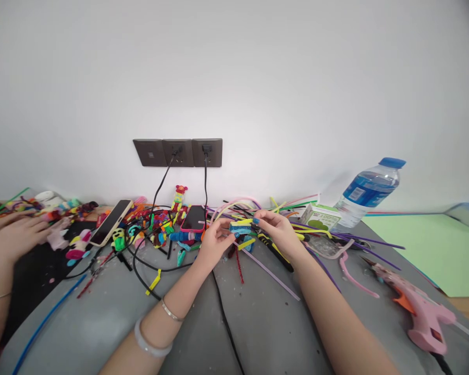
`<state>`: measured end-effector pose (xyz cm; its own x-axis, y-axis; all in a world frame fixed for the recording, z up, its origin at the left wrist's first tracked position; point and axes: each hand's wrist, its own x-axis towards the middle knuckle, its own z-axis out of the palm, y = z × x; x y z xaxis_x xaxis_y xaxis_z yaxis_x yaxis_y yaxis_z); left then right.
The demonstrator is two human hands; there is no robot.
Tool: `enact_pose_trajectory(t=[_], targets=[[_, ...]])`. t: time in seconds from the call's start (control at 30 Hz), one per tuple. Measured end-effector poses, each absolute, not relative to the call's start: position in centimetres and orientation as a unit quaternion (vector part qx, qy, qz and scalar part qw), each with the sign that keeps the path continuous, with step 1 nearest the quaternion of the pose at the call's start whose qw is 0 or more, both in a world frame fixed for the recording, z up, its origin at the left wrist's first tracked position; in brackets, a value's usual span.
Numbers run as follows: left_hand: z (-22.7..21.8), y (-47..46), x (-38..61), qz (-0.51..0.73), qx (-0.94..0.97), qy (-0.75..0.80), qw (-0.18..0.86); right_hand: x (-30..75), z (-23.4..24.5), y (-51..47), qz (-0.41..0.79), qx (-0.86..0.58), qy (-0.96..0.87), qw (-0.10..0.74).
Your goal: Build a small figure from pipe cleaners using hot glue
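A small blue and yellow pipe-cleaner piece (241, 229) is held up between my hands above the grey table. My left hand (216, 240) pinches its left end between thumb and fingers. At its right end, my right hand (278, 232) has thumb and fingertips closed on the yellow pipe-cleaner strip (244, 222) along the top. Just below the hands lie a short yellow pipe-cleaner length (246, 244) and a dark red one (239, 268). Black-and-yellow handled pliers (275, 251) rest under my right hand.
A pink glue gun (422, 312) lies at right, near a tilted water bottle (365, 192) and green paper (426, 245). Two phones (111, 223), black cables (222, 307) and pipe-cleaner figures (179, 199) crowd the left. Another person's hands (21, 234) work at far left.
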<state>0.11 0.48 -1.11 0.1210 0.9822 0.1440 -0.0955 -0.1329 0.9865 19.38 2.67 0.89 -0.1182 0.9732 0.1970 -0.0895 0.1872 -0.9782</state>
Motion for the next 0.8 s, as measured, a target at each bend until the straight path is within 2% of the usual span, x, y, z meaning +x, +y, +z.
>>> enact_pose_trajectory(t=[0.8], targets=[[-1.42, 0.36, 0.22, 0.529, 0.551, 0.398, 0.508, 18.80, 1.07, 2.08, 0.339, -0.426, -0.674, 0.499]])
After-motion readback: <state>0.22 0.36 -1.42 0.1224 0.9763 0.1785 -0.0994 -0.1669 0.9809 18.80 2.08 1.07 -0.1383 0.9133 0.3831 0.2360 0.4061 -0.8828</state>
